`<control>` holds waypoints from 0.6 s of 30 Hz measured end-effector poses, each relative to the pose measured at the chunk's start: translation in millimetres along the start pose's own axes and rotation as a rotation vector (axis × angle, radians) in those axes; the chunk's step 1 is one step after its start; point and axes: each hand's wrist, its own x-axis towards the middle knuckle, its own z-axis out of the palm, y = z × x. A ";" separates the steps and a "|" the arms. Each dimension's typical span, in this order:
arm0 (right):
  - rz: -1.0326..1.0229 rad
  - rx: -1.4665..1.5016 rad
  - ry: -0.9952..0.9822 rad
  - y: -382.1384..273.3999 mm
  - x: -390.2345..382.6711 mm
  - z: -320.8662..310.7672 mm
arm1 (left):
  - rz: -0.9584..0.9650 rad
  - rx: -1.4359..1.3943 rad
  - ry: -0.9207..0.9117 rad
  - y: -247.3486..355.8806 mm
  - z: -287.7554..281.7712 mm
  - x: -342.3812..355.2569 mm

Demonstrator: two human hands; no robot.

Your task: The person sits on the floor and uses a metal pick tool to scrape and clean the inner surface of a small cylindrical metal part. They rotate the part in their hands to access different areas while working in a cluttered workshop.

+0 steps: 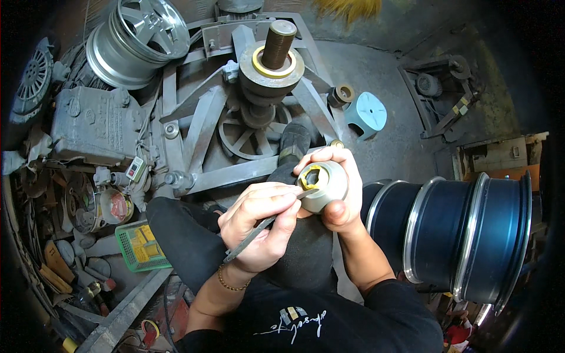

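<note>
Over my lap, my right hand grips a round grey metal collar from its far and right sides, fingers wrapped round it and thumb on the near edge. A yellow coating lines the collar's uneven central hole. My left hand is closed in a pinch on a thin, flat, dark grey blade-like tool, whose exact kind I cannot make out. Its narrow tip meets the collar at the near edge of the hole. The rest of the blade sticks out below my left fingers.
Ahead stands a grey steel frame with an upright threaded shaft. Dark blue wheel rims lie at right; a silver rim stands far left. A blue stool and a green basket are nearby.
</note>
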 end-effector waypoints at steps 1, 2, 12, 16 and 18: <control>0.003 0.001 -0.004 -0.1 0.2 0.1 | -0.001 -0.002 0.001 0.1 0.0 -0.3; 0.003 -0.002 -0.004 -0.1 0.5 -0.1 | 0.000 -0.005 0.003 0.0 0.1 0.1; 0.027 0.026 -0.005 0.9 2.5 -0.2 | -0.007 -0.040 -0.004 -1.2 -1.0 -0.1; 0.043 0.057 -0.020 2.2 4.1 -2.0 | -0.046 -0.066 -0.029 -0.8 -2.5 0.2; 0.055 0.075 -0.024 2.5 5.4 -2.6 | -0.072 -0.094 -0.047 -0.8 -4.0 1.0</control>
